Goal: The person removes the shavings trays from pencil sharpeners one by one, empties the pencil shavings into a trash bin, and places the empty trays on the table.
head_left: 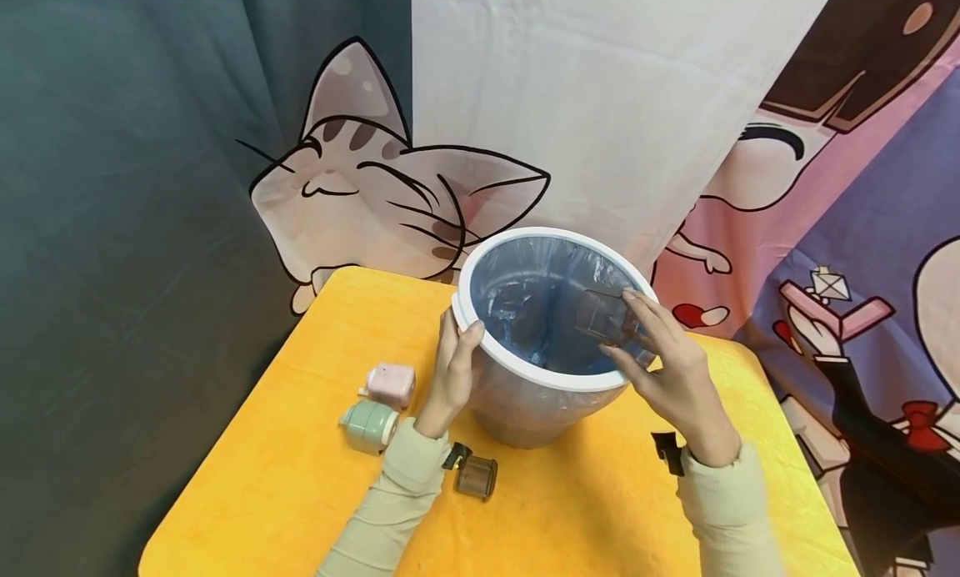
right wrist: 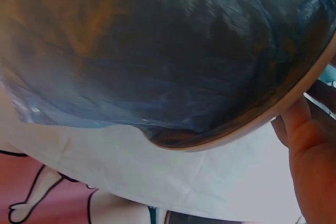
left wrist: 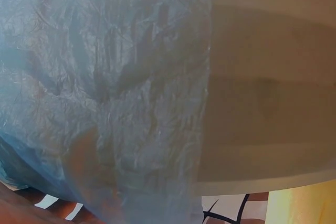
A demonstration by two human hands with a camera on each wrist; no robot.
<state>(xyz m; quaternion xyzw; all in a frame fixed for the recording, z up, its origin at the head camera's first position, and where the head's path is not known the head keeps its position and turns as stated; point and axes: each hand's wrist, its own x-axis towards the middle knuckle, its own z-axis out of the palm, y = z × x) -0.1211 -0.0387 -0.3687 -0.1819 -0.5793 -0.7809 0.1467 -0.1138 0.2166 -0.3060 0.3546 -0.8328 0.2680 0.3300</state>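
A trash bin [head_left: 551,379] with a white rim stands on the yellow table, lined with a thin blue plastic bag [head_left: 517,289]. My left hand [head_left: 450,373] grips the rim on the left, thumb on the near side. Between the thumb and fingers of my right hand [head_left: 678,377] is a small see-through dark plastic container [head_left: 597,314], held over the bin's right side, within the mouth. In the left wrist view the bag [left wrist: 115,77] hangs folded over the bin's outer wall [left wrist: 268,98]. The right wrist view has my right hand [right wrist: 315,161] beside the rim.
Left of the bin on the yellow table [head_left: 300,452] lie a small pink container [head_left: 392,385] and a green one [head_left: 369,427]. A brown see-through container [head_left: 476,479] lies by my left wrist. Printed cartoon curtains [head_left: 585,102] hang right behind the table.
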